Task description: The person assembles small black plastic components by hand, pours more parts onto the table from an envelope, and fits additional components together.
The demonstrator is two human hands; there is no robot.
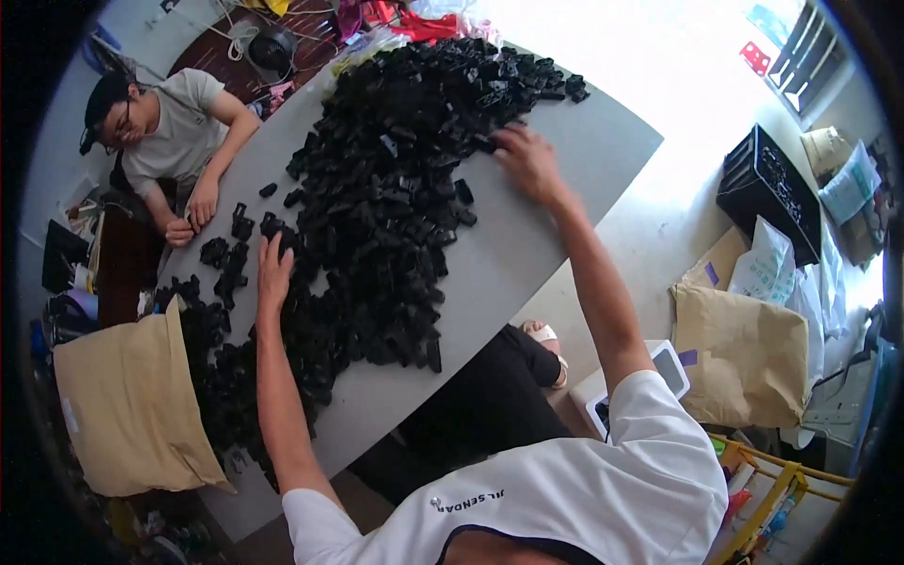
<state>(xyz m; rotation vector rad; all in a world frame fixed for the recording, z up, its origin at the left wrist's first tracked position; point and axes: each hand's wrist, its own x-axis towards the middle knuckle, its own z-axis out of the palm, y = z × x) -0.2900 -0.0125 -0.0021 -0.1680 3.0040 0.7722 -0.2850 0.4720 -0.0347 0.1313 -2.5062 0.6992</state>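
A grey counter (499, 254) carries heaped black parts (386, 188). The left-hand grip (273, 271) and right-hand grip (531, 168) reach them, their hold unclear.

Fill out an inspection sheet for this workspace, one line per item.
Surface: grey table, bare along its right side.
Job's things: black parts, heaped mid-table; a few lie loose at left.
Clutter: paper bag at the table's left end, beside parts.
Hands: left hand touches parts at the heap's left; right hand at its far right edge, blurred, grip unclear.
Cables: white cables near the fan, beyond the table.
Surroundings: co-worker at left; crate and brown bag at right.
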